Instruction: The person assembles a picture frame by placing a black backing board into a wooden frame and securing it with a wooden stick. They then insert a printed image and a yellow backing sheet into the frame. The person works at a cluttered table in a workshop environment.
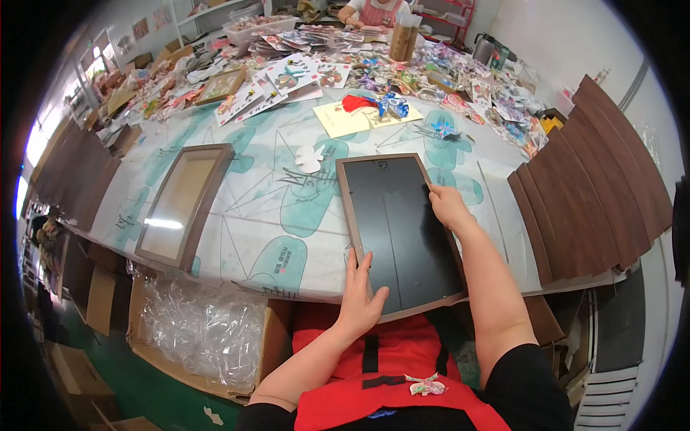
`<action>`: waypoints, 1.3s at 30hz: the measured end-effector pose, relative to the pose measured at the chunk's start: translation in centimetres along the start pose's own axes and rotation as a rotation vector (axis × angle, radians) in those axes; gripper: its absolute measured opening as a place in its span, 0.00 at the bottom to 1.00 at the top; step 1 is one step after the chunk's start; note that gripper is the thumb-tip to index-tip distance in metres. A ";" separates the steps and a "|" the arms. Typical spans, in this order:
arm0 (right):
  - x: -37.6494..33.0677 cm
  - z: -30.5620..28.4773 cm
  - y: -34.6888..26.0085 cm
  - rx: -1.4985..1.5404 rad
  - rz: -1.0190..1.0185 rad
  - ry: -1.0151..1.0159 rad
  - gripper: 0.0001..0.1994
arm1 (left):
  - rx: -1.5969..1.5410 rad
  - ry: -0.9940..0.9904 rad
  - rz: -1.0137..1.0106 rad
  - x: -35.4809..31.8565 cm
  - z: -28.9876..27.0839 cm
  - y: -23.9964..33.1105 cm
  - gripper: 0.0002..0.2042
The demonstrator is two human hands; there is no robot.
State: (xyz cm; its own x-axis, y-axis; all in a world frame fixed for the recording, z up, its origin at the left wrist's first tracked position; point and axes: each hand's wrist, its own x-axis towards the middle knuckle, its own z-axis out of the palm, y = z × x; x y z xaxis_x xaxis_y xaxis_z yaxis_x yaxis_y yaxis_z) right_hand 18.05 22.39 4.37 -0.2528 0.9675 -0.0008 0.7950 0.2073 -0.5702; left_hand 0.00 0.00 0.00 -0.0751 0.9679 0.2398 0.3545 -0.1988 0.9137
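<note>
A brown picture frame (345,188) lies with its black backing board (392,215) facing up, its near end reaching past the table's front edge. My left hand (359,302) holds the frame's lower left side, thumb apart over the board. On the upper right side, my right hand (451,207) is closed around the rim. To the left rests another frame (198,205) with a clear front and a pale inside. Just beyond the frame in my hands is a small white cut-out shape (309,159).
Brown frames (582,194) stand stacked at the right, with more dark ones (72,172) at the left. Illustrated cards (291,75) and a yellow sheet with a red tassel (356,104) lie farther back. A carton of clear plastic wrap (201,334) sits below the edge. A person (377,13) works opposite.
</note>
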 end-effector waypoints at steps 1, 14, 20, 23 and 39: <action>-0.2 0.3 0.0 -0.058 -0.026 0.038 0.17 | 0.003 0.007 0.002 -0.1 0.0 0.2 0.34; -4.3 0.3 -0.8 0.045 -0.121 0.197 0.14 | -0.026 0.055 -0.004 0.1 0.1 -0.2 0.37; -12.9 -3.6 -1.7 0.337 0.323 -0.127 0.17 | -0.079 0.067 -0.007 0.0 0.4 -0.4 0.36; -13.5 -2.4 -0.6 0.247 0.190 -0.044 0.15 | -0.073 0.059 0.015 0.1 0.3 -0.3 0.35; -14.4 -1.8 -1.6 0.348 0.276 0.063 0.12 | -0.075 0.052 0.007 0.0 0.0 -0.1 0.34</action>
State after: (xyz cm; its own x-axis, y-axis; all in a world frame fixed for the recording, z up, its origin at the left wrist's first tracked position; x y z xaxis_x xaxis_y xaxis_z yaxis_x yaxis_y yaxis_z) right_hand 21.44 8.41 6.79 -0.0143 0.9889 -0.1478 0.5924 -0.1107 -0.7980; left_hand -0.03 0.02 -0.07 -0.1220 0.9574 0.2616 0.2846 -0.2188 0.9334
